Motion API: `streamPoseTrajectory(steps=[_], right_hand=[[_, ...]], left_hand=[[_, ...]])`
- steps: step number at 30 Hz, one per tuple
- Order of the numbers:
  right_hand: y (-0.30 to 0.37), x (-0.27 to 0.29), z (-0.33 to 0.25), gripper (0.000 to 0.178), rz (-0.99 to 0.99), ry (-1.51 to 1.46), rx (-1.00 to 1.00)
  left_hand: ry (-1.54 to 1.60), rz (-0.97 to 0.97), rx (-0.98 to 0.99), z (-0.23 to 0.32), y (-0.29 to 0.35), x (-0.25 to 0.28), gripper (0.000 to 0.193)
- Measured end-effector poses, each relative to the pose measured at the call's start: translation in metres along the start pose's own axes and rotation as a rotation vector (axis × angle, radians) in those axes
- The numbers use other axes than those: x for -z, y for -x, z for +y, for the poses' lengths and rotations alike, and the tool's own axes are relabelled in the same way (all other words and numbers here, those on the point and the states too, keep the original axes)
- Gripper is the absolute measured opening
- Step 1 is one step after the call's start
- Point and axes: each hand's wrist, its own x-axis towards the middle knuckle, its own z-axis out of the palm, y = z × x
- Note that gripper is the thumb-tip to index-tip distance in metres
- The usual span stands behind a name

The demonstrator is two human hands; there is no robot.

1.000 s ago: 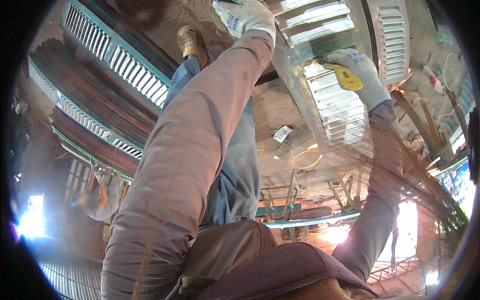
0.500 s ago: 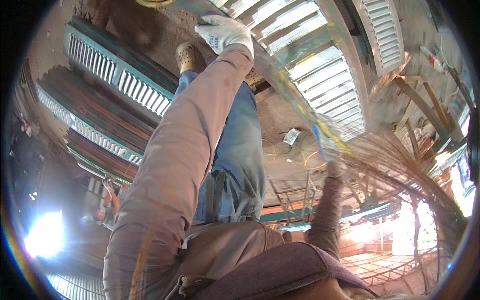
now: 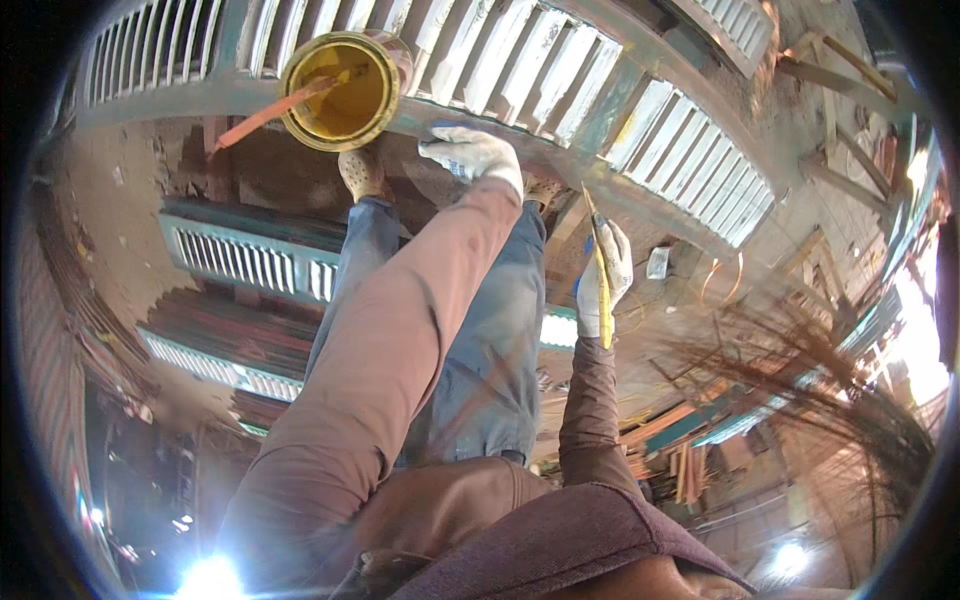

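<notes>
A long green louvered shutter (image 3: 640, 140) lies across the top of the view. My left hand (image 3: 472, 155), in a white work glove, grips its lower rail, with the arm in a brown sleeve stretched out. My right hand (image 3: 603, 275), also gloved, is held off the shutter near my right knee and is closed on a thin yellow-handled tool (image 3: 600, 262) that points up at the slats. An open tin of yellow paint (image 3: 345, 90) with an orange stir stick (image 3: 262, 115) in it stands on the rail, just left of my left hand.
My legs in blue jeans (image 3: 480, 330) and tan shoes (image 3: 360, 172) stand under the shutter. More louvered shutters (image 3: 250, 260) lie on the dirt floor to the left. Stacked timber and wire (image 3: 760, 400) crowd the right side.
My right hand has come back from the slats toward my body with the tool. My left hand stays on the rail. The view has tipped, bringing the paint tin into sight.
</notes>
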Motion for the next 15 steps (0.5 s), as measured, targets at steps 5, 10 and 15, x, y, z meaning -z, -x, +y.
streamPoseTrajectory(steps=[5, 10, 15], right_hand=[[0.026, -0.019, 0.002, 0.031, 0.047, 0.421, 0.243], [0.02, -0.03, 0.032, 0.04, 0.073, 0.579, 0.414], [-0.006, -0.031, 0.059, 0.04, 0.11, 0.604, 0.432]], left_hand=[[1.121, 0.585, -0.632, -0.081, -0.036, -0.099, 0.05], [0.395, 0.653, -0.904, -0.221, -0.093, -0.208, 0.045], [0.44, 0.452, -0.722, -0.275, -0.073, -0.268, 0.044]])
